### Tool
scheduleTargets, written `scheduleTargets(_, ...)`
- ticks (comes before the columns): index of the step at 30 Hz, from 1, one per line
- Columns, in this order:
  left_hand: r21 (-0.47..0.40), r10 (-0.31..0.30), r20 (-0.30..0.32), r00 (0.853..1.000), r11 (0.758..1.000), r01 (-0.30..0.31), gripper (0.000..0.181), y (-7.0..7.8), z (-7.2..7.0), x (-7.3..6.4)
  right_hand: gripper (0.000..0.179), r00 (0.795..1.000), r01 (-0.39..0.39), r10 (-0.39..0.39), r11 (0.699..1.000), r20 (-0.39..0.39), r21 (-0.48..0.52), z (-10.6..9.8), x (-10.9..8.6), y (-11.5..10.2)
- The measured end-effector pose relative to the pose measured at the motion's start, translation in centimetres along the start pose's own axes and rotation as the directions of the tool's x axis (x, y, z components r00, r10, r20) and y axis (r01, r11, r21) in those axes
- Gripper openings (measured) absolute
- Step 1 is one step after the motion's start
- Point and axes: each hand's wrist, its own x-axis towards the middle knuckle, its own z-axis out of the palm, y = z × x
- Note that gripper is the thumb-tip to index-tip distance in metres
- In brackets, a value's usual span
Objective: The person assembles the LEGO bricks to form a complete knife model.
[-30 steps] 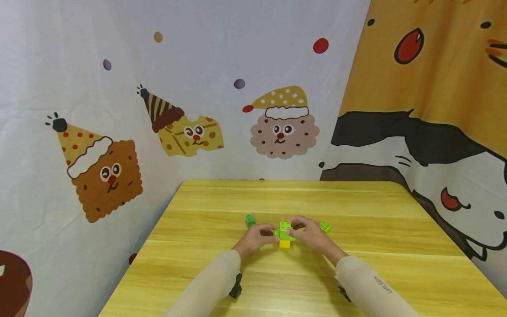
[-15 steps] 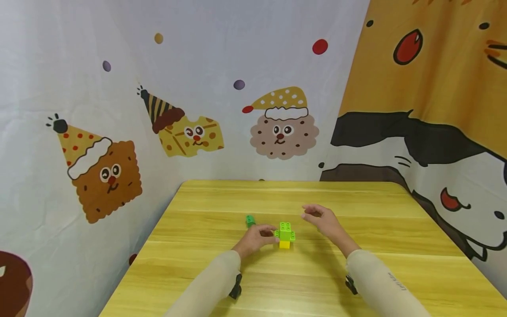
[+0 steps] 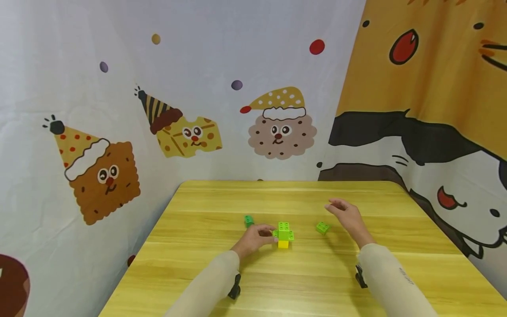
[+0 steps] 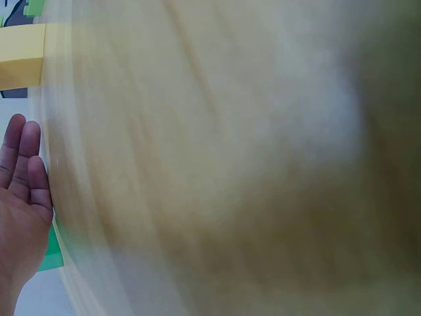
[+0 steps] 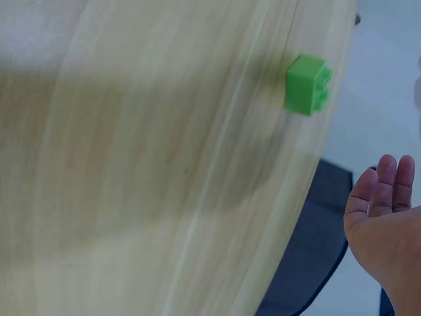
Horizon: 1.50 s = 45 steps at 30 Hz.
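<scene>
A small stack of toy building bricks (image 3: 283, 232) stands upright near the middle of the wooden table, lime green on top and yellow (image 4: 22, 56) at the bottom. Lime green parts stick out on both sides. My left hand (image 3: 255, 240) is at the stack's left side, thumb and forefinger about its left green part; the left wrist view hides these two. Further right, my right hand (image 3: 350, 221) hovers with nothing in it, fingers loosely bent. A loose lime green brick (image 3: 322, 227) lies left of that hand, apart from it, studs showing in the right wrist view (image 5: 307, 85).
A dark green brick (image 3: 248, 220) lies behind my left hand, partly hidden by it. The wooden table (image 3: 222, 198) ends at the back against a printed cloth (image 3: 237, 53) with cartoon figures.
My right hand has let go of the stack and moved right, past the loose lime green brick. My left hand has stayed at the stack.
</scene>
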Motion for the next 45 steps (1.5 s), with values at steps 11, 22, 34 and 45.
scheduleTargets(11, 0.001, 0.007, -0.009, 1.000, 1.000, -0.007, 0.034, -0.6, 0.0, 0.2, 0.076, 0.990, -0.139, 0.140, 0.990, -0.031, 0.025, -0.5, -1.1, 1.8)
scheduleTargets(22, 0.002, 0.015, -0.004, 1.000, 1.000, -0.015, 0.034, -0.2, 0.0, 0.1, 0.072, 0.976, -0.212, 0.213, 0.977, -0.042, 0.036, 0.2, -2.0, 3.7)
scheduleTargets(34, 0.007, 0.015, 0.002, 1.000, 1.000, -0.015, 0.033, -0.2, 0.0, 0.2, 0.063, 0.977, -0.211, 0.211, 0.977, -0.013, 0.016, 1.2, -2.5, 4.2)
scheduleTargets(45, 0.020, 0.006, -0.001, 1.000, 1.000, -0.006, 0.034, 0.0, -0.1, 0.1, 0.064, 0.981, -0.190, 0.189, 0.981, -0.033, -0.036, 1.9, -2.5, 5.2)
